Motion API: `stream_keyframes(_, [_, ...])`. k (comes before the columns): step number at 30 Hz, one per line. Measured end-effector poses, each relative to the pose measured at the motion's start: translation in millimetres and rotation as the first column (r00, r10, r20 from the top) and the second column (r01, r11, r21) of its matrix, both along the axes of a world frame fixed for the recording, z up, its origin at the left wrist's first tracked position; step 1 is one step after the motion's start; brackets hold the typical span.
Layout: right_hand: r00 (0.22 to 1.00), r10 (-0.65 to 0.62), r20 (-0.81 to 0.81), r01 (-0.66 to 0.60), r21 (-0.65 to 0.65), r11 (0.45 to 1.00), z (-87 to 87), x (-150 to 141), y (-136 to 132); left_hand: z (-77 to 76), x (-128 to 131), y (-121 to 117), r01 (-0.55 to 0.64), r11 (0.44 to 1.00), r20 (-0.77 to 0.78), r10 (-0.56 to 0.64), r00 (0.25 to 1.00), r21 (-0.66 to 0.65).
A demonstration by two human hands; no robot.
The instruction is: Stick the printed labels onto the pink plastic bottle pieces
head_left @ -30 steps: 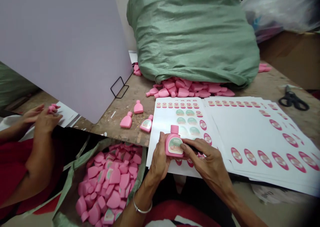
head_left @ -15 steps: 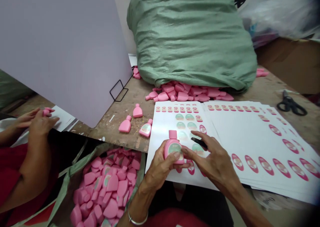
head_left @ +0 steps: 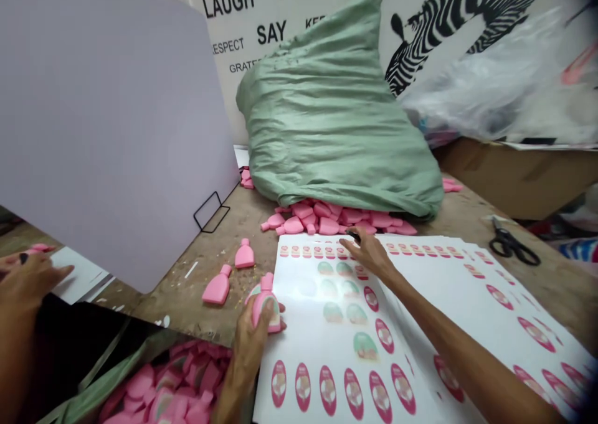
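My left hand is closed round a small pink bottle with a green label on its front. It is over the left edge of the sticker sheet, close to another labelled bottle half hidden behind it. My right hand reaches to the sheet's far edge, beside a heap of pink bottles. A small black tool sticks out of its fingers; its exact kind is not clear. Green half-round stickers and pink oval ones remain on the sheet.
Two plain pink bottles lie left of the sheet. A green sack rests behind the heap. Black scissors lie at the right. A bag of pink bottles is below the table edge. A co-worker's hand is beyond the grey panel.
My left hand has carried the labelled bottle left, away from the sheet's middle. My right hand has left the bottle and stretched forward to the heap. The view has tilted up.
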State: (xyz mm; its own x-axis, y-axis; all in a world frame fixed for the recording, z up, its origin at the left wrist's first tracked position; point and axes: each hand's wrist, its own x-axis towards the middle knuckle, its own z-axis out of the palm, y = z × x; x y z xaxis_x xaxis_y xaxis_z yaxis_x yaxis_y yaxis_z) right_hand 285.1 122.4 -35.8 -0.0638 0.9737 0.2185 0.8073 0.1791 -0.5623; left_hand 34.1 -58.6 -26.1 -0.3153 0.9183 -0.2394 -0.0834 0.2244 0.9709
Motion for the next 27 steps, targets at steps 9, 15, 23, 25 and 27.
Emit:
stream_keyframes(9, [0.988,0.1,0.117,-0.101,0.001,0.995,9.1,9.3,54.1,-16.8,-49.5,32.1,-0.069,0.991,-0.657,0.128,0.743,0.116])
stream_keyframes(15, [0.816,0.577,0.027,-0.559,-0.212,0.801,69.5,19.6,-46.6,18.4,-15.9,27.8,0.174,0.963,-0.742,0.038,0.67,0.206])
stream_keyframes(23, [0.774,0.608,-0.179,-0.633,-0.248,0.733,80.7,31.8,-136.7,33.1,61.9,-6.5,0.798,0.602,0.341,-0.753,0.563,0.011])
stream_keyframes(25, [0.883,0.442,-0.155,-0.466,-0.193,0.863,54.6,43.5,-142.3,21.4,67.5,-14.2,0.659,0.752,0.329,-0.626,0.708,0.011])
stream_keyframes(27, [0.956,0.283,-0.072,-0.289,-0.104,0.952,25.9,49.2,-149.6,11.7,71.7,-18.9,0.565,0.825,0.271,-0.544,0.794,0.0])
